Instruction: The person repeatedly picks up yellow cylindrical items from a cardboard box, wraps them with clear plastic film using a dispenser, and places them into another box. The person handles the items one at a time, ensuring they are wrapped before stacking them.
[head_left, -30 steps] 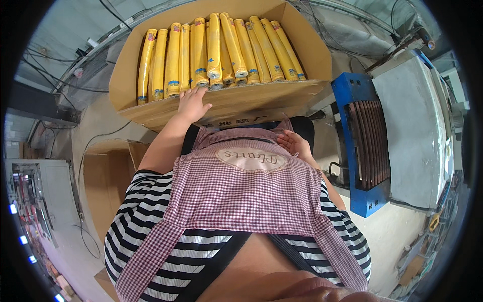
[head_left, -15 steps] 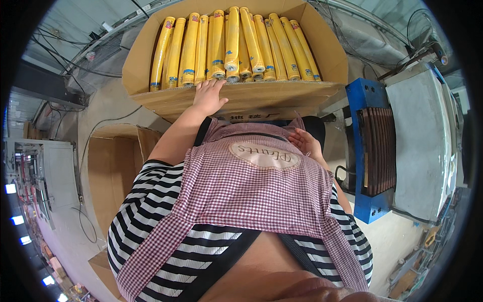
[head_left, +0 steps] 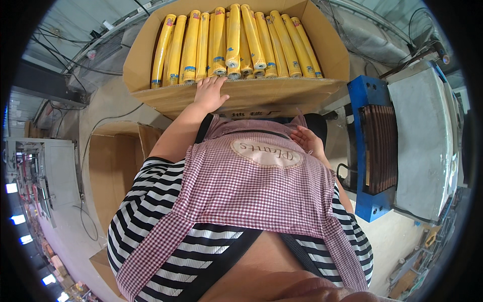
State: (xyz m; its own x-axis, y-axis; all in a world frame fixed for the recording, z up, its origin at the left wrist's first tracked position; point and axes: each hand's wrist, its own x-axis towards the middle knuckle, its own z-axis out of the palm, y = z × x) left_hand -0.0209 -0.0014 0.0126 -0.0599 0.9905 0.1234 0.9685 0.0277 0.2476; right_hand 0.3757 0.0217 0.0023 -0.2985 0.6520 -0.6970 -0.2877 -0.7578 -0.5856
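A large cardboard box (head_left: 282, 94) stands before me, filled with several long yellow wrapped rolls (head_left: 220, 40) lying side by side, some stacked on others. My left hand (head_left: 210, 94) rests on the box's near edge, its fingers stretched out just below the roll ends and its thumb apart. It holds nothing. My right hand (head_left: 308, 141) hovers at the right side of my checked apron (head_left: 261, 196), palm partly turned up. Its fingers are loosely bent and apart, with nothing visible in them.
An open cardboard box (head_left: 113, 161) sits on the floor to my left. At right stands a blue-framed machine (head_left: 371, 206) with brown ribbed bellows and a grey cover (head_left: 422, 141). Black cables (head_left: 95, 126) run across the floor at left.
Both hands keep almost the same places. The view has shifted very slightly, and the box with its rolls looks unchanged.
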